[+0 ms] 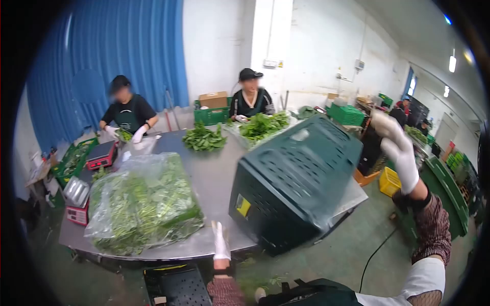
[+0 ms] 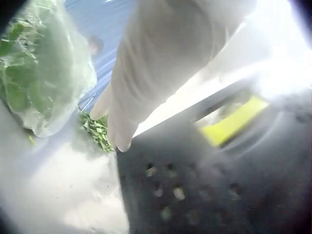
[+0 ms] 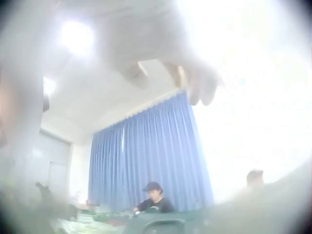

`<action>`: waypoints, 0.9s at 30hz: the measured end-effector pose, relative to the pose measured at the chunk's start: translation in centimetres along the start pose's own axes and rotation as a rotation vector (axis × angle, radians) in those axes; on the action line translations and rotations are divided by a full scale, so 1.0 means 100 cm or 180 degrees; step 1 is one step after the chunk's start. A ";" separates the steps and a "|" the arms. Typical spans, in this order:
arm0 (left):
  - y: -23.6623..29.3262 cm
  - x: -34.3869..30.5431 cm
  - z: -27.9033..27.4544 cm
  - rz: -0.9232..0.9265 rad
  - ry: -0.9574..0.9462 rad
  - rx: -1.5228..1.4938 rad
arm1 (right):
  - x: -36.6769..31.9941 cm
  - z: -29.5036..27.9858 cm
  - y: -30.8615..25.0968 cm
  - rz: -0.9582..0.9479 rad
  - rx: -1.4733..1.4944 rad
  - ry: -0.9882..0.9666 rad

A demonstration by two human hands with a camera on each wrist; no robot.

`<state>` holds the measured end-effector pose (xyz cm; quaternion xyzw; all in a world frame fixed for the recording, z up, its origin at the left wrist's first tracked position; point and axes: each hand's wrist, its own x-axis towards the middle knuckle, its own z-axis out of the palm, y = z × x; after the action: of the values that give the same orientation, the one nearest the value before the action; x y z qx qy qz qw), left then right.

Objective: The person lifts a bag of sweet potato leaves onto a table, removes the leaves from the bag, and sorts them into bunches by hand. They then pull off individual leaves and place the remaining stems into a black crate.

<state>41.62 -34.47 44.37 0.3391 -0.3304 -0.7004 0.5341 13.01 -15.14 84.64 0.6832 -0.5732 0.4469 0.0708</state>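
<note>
A large dark green plastic crate (image 1: 298,176) with perforated sides leans at a tilt over the right part of the steel table (image 1: 212,168). A yellow patch shows at its handle slot, also in the left wrist view. My gloved left hand (image 1: 220,242) is beside the crate's lower left corner with fingers straight; in the left wrist view its fingertips are right at the crate's edge. My gloved right hand (image 1: 398,148) is raised to the right of the crate, apart from it, fingers loosely extended and holding nothing. A clear plastic bag of leafy greens (image 1: 145,204) lies left of the crate.
Across the table, two people work with greens. Loose leafy bunches (image 1: 204,137) and a full bag of greens (image 1: 263,127) lie at the back. Red scales (image 1: 101,154) stand left. A black crate (image 1: 176,285) sits on the floor below; a yellow basket (image 1: 389,182) stands right.
</note>
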 end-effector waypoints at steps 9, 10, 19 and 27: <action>-0.076 -0.164 -0.120 -0.0932 0.0973 -0.0036 | -0.102 0.051 0.062 0.0217 0.0288 -0.1164; -0.086 -0.195 -0.130 -0.0976 0.1292 0.0001 | -0.109 0.056 0.066 0.0441 0.0358 -0.1255; -0.192 -0.476 -0.152 -0.1391 0.2933 0.0512 | -0.227 0.152 0.100 -0.0735 0.0731 -0.2592; -0.233 -0.623 -0.193 -0.1782 0.1376 0.4308 | -0.302 0.171 0.035 -0.1006 0.0856 -0.3245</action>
<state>57.79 29.10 22.08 0.7931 -0.4774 -0.3725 0.0652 20.79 -4.92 52.20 0.8939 -0.3632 0.1126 -0.2375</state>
